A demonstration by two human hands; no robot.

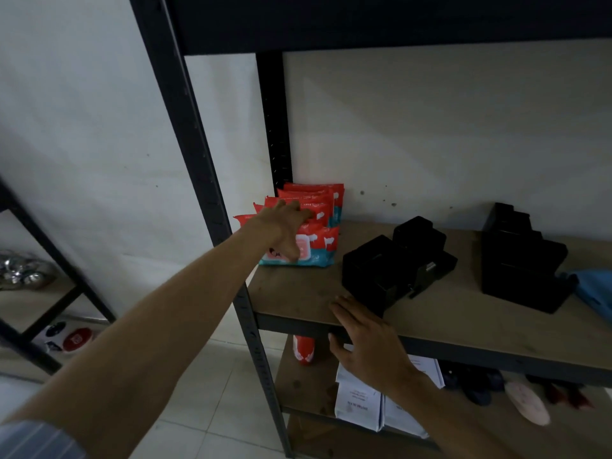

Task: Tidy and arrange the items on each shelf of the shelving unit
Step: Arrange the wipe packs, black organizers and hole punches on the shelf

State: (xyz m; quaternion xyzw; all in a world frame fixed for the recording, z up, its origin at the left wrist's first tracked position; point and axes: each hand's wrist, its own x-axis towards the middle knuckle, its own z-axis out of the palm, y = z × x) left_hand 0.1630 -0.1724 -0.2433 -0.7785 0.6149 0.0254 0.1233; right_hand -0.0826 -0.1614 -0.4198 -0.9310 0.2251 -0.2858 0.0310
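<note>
Several red-and-teal wipe packs stand in a row at the back left corner of the wooden shelf. My left hand rests on the tops of the front packs, fingers spread over them, thumb down the front pack's face. My right hand lies flat and open on the shelf's front edge, just in front of a cluster of black boxes. A second stack of black boxes stands further right.
A blue item lies at the shelf's right end. Below are white paper packets, a red bottle and shoes. A dark upright post frames the left side. Another shelving unit stands at far left.
</note>
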